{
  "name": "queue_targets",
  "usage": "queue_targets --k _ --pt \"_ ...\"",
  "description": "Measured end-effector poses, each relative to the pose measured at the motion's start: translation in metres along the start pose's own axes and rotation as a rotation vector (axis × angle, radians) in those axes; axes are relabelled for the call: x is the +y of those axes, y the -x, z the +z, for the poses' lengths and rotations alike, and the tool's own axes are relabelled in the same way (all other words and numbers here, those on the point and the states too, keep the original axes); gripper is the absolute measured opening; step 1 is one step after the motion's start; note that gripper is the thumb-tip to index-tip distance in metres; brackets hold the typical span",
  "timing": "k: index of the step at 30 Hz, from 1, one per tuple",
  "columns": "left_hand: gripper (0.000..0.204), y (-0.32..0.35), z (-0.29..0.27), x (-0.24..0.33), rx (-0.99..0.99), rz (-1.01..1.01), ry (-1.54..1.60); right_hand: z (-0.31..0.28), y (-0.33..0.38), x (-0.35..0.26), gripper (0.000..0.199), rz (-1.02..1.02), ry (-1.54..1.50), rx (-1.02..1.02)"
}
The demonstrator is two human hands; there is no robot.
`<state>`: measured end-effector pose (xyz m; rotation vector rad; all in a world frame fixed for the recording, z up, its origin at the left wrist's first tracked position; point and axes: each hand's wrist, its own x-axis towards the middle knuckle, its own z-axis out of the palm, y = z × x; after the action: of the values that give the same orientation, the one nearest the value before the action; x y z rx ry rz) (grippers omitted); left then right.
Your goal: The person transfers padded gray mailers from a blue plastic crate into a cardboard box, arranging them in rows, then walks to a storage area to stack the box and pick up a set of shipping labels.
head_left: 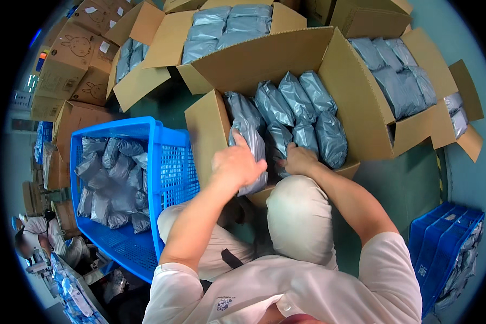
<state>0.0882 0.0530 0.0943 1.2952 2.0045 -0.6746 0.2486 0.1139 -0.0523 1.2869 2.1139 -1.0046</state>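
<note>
An open cardboard box (208, 137) stands in front of my knees, holding several grey plastic-wrapped packages in rows. At its left side my left hand (236, 163) grips a grey package (251, 143) from above, index finger along its top and thumb at its right edge. That package leans, with its near end by the box's front wall. My right hand (298, 160) reaches over the front wall, its fingers curled at the near end of a second grey package (279, 139). Part of those fingers is hidden. More grey packages (296, 100) lie beyond and to the right.
A blue plastic basket (155, 178) with many grey packages is at my left. Further open boxes of packages stand behind (167, 46) and at the right (416, 132). A blue crate (437, 248) is at lower right. A person (43, 232) sits far left.
</note>
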Motion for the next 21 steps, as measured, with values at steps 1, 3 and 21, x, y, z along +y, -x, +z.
queue_targets --k 1,3,21 --pt "0.102 -0.012 0.001 -0.002 0.023 0.021 -0.018 0.002 -0.003 0.000 0.069 -0.001 -0.011 -0.012" --pt "0.099 -0.047 0.018 -0.003 0.021 0.051 -0.010 -0.004 -0.006 -0.008 0.069 -0.010 -0.003 -0.026" --pt "0.087 -0.103 0.131 0.019 0.305 0.000 0.024 -0.002 0.003 0.002 0.068 -0.033 0.005 0.099"
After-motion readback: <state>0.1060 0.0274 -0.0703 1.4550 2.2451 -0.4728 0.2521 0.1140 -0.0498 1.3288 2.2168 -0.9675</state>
